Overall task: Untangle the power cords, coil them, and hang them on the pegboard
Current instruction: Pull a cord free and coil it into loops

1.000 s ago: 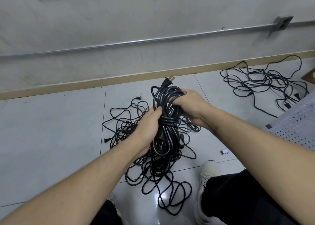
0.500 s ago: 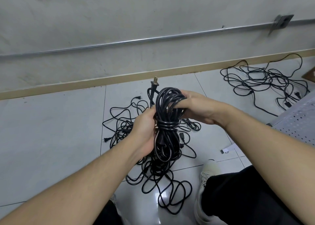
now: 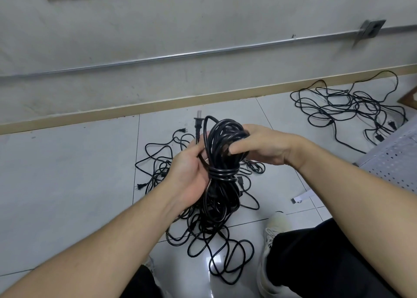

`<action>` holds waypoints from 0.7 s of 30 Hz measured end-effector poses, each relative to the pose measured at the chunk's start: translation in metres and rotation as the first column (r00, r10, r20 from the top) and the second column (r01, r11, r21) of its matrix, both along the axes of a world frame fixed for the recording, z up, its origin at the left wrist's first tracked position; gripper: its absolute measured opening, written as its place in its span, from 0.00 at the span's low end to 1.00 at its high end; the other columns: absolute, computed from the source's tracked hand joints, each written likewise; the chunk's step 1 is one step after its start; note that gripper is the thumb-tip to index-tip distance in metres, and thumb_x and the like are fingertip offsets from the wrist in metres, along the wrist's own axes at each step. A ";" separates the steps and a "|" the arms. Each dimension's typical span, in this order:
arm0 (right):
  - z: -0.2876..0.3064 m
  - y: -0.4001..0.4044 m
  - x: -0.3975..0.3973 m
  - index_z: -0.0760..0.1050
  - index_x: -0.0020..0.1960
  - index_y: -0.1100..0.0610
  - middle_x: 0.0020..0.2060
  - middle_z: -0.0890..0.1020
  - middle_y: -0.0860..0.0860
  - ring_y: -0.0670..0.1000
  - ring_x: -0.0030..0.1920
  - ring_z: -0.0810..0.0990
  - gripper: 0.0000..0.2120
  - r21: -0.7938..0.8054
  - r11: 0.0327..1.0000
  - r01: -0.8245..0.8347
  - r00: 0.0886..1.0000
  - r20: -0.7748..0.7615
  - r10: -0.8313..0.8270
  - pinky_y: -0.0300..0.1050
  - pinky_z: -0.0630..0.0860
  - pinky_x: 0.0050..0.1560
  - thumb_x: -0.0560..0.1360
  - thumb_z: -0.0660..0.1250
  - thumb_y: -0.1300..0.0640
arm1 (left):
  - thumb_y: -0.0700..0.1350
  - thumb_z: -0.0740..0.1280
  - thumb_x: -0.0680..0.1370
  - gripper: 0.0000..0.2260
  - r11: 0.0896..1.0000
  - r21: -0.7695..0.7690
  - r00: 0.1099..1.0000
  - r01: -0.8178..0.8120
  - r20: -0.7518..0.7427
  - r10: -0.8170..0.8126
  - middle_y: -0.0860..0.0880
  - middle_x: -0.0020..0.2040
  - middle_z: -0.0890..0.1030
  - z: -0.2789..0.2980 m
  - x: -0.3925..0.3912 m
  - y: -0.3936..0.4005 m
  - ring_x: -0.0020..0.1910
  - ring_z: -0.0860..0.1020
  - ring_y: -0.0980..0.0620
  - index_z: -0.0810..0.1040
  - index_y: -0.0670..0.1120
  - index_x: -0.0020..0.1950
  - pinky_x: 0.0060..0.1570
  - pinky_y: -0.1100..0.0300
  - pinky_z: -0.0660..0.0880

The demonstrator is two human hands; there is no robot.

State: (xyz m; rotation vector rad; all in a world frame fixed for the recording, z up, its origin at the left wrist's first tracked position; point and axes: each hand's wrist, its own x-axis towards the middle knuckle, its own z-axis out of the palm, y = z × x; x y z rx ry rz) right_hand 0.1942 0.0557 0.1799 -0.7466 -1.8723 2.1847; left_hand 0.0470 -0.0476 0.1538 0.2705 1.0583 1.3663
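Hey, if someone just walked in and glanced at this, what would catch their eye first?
Dead centre, a coiled black power cord, cinched with wraps at its middle, is held up by the left hand and the right hand, its plug sticking up. Beneath it a tangle of black cords sprawls on the floor tiles, with a second tangle at far right by the wall.
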 end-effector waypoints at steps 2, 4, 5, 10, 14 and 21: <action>0.005 -0.002 -0.006 0.83 0.35 0.51 0.33 0.80 0.53 0.52 0.38 0.79 0.03 0.094 0.984 0.154 0.988 -0.013 -0.154 0.45 0.75 0.44 0.66 0.75 0.54 | 0.40 0.58 0.86 0.16 1.000 0.017 0.997 -0.025 0.073 0.024 0.42 0.59 0.85 0.004 -0.005 0.002 0.53 0.85 0.45 0.74 0.46 0.72 0.61 0.46 0.79; 0.004 0.000 -0.010 0.79 0.27 0.50 0.26 0.74 0.49 0.49 0.31 0.74 0.15 0.109 0.952 0.287 0.958 -0.032 -0.286 0.43 0.72 0.36 0.72 0.74 0.52 | 0.35 0.55 0.85 0.18 1.000 -0.014 0.999 0.001 0.052 -0.001 0.45 0.51 0.86 0.008 -0.007 0.005 0.39 0.85 0.50 0.73 0.48 0.71 0.43 0.50 0.85; 0.004 0.000 -0.012 0.77 0.27 0.50 0.25 0.73 0.49 0.48 0.29 0.73 0.17 0.105 0.942 0.319 0.948 -0.038 -0.316 0.42 0.72 0.33 0.75 0.73 0.53 | 0.31 0.53 0.84 0.21 0.998 -0.052 1.000 0.022 0.021 -0.021 0.46 0.50 0.85 0.010 -0.007 0.006 0.35 0.83 0.52 0.73 0.47 0.71 0.32 0.54 0.83; 0.007 -0.011 -0.022 0.76 0.39 0.56 0.26 0.77 0.47 0.48 0.27 0.74 0.09 0.131 0.942 0.310 0.947 0.049 -0.319 0.39 0.72 0.26 0.75 0.73 0.55 | 0.27 0.51 0.81 0.26 0.961 -0.209 0.961 0.181 -0.171 -0.218 0.44 0.51 0.84 0.003 -0.007 0.003 0.42 0.80 0.48 0.73 0.53 0.68 0.30 0.53 0.80; 0.010 -0.015 -0.028 0.79 0.45 0.57 0.27 0.81 0.46 0.46 0.24 0.77 0.07 0.127 0.920 0.371 0.924 0.054 -0.379 0.36 0.71 0.24 0.76 0.73 0.55 | 0.34 0.54 0.84 0.20 0.902 -0.250 0.851 0.351 -0.318 -0.419 0.44 0.44 0.83 0.003 -0.008 -0.002 0.34 0.81 0.49 0.74 0.55 0.66 0.26 0.58 0.76; 0.001 -0.014 -0.034 0.82 0.48 0.55 0.38 0.86 0.53 0.58 0.40 0.85 0.13 0.160 0.932 0.326 0.925 0.149 -0.349 0.55 0.81 0.49 0.74 0.75 0.45 | 0.32 0.54 0.81 0.20 0.953 -0.236 0.893 0.189 -0.363 -0.267 0.43 0.42 0.84 -0.003 -0.006 -0.002 0.41 0.81 0.44 0.84 0.47 0.52 0.32 0.56 0.75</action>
